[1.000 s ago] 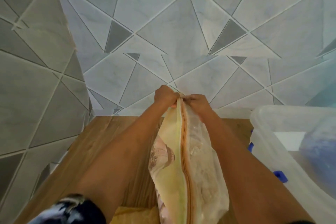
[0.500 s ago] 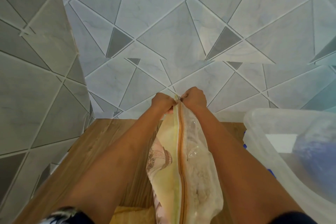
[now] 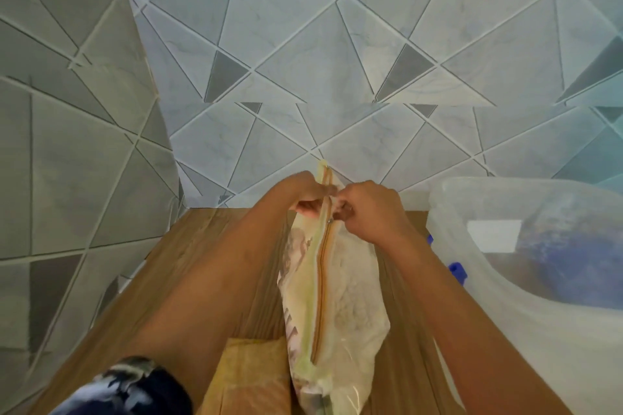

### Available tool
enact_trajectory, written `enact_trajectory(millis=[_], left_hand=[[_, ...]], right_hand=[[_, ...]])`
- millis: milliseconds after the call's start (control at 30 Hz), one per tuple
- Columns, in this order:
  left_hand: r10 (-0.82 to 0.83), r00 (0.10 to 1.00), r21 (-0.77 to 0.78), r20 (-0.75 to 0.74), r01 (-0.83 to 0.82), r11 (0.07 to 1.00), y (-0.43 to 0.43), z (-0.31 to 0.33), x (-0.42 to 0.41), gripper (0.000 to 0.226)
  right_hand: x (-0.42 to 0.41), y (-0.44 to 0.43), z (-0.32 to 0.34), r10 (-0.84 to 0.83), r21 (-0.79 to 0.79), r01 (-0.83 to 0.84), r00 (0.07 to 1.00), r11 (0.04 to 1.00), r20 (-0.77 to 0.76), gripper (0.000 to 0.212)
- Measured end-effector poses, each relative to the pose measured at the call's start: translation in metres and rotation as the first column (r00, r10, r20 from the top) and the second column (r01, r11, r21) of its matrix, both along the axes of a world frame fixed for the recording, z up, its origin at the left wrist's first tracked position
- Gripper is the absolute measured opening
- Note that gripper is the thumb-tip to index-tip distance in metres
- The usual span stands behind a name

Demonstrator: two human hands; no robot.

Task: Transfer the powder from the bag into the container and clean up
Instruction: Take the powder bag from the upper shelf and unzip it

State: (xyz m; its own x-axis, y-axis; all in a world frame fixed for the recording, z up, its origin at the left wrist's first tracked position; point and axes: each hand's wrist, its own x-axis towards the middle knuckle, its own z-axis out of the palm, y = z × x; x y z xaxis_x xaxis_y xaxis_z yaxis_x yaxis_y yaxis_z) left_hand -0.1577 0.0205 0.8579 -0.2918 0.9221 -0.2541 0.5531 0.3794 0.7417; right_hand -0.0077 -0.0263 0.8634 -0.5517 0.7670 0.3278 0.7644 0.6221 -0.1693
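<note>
Both hands hold the bag point(image 3: 337, 296) over the wooden table point(image 3: 209, 263), with its far end lifted higher than the near end. The bag is clear plastic with a yellow printed side, and pale powder point(image 3: 354, 310) shows through it. An orange zipper point(image 3: 321, 286) runs along its top edge, pointing away from the person.

The left hand point(image 3: 305, 194) pinches the bag's edge on the left of the zipper, near the far end. The right hand point(image 3: 367, 209) has its fingers curled on the right side, just beside the small metal slider point(image 3: 328, 221). It seems to pinch the bag's edge there, but the fingertips are partly hidden.

A brown paper piece point(image 3: 249, 374) lies on the table under the bag's near end. To the right stands the cloudy plastic container point(image 3: 499, 296), near the bag but apart from it, with a blue clip point(image 3: 457, 271) on its side and something blue, blurred, inside.
</note>
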Motion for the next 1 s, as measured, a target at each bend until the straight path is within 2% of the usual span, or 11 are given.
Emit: enact_trajectory(millis=[67, 133, 200, 267, 367, 467, 567, 700, 767, 933, 1000], left_hand=[[-0.078, 0.995, -0.099, -0.057, 0.072, 0.992, -0.022, 0.001, 0.006, 0.026], [-0.075, 0.997, -0.098, -0.036, 0.072, 0.993, -0.035, -0.002, 0.002, 0.014], [-0.011, 1.0, -0.026, -0.017, 0.011, 1.0, -0.045, -0.005, 0.001, 0.01], [0.083, 0.995, 0.068, -0.057, -0.079, 0.995, -0.05, -0.008, 0.002, 0.021], [0.258, 0.951, 0.233, -0.169, -0.216, 0.948, -0.065, -0.012, 0.003, 0.038], [0.362, 0.931, 0.305, -0.042, -0.333, 0.892, -0.086, -0.006, 0.003, 0.041], [0.316, 0.944, 0.224, -0.095, -0.289, 0.931, -0.1, 0.0, 0.01, 0.037], [0.11, 0.989, -0.098, -0.101, -0.12, 0.988, -0.129, -0.001, 0.032, 0.036], [0.081, 0.99, -0.131, -0.114, -0.096, 0.987, -0.138, -0.004, 0.04, 0.022], [0.262, 0.947, 0.231, -0.186, -0.217, 0.948, -0.147, 0.003, 0.044, 0.04], [0.303, 0.927, 0.256, -0.223, -0.244, 0.935, -0.154, 0.004, 0.045, 0.042]], right_hand=[[0.002, -0.009, -0.003, -0.006, -0.014, 0.006, 1.0, 1.0, -0.028, 0.019], [0.006, -0.022, -0.006, 0.021, -0.009, -0.021, 1.0, 1.0, -0.011, 0.02], [0.01, -0.035, -0.008, 0.054, -0.004, -0.054, 0.999, 0.999, -0.004, 0.02], [0.018, -0.053, -0.001, 0.131, -0.047, -0.13, 0.991, 0.99, 0.018, 0.02], [0.039, -0.088, 0.019, 0.387, -0.219, -0.358, 0.916, 0.908, 0.103, 0.021], [0.057, -0.112, 0.026, 0.479, -0.267, -0.417, 0.844, 0.869, 0.241, 0.02], [0.059, -0.115, 0.012, 0.44, -0.312, -0.385, 0.889, 0.868, 0.125, 0.018], [0.061, -0.116, 0.003, 0.272, -0.142, -0.283, 0.958, 0.948, -0.092, 0.014], [0.063, -0.118, 0.005, 0.282, -0.087, -0.291, 0.954, 0.953, -0.104, 0.014], [0.067, -0.114, 0.013, 0.332, -0.155, -0.335, 0.942, 0.929, -0.046, 0.011], [0.067, -0.107, 0.018, 0.302, -0.177, -0.312, 0.95, 0.933, -0.084, 0.016]])
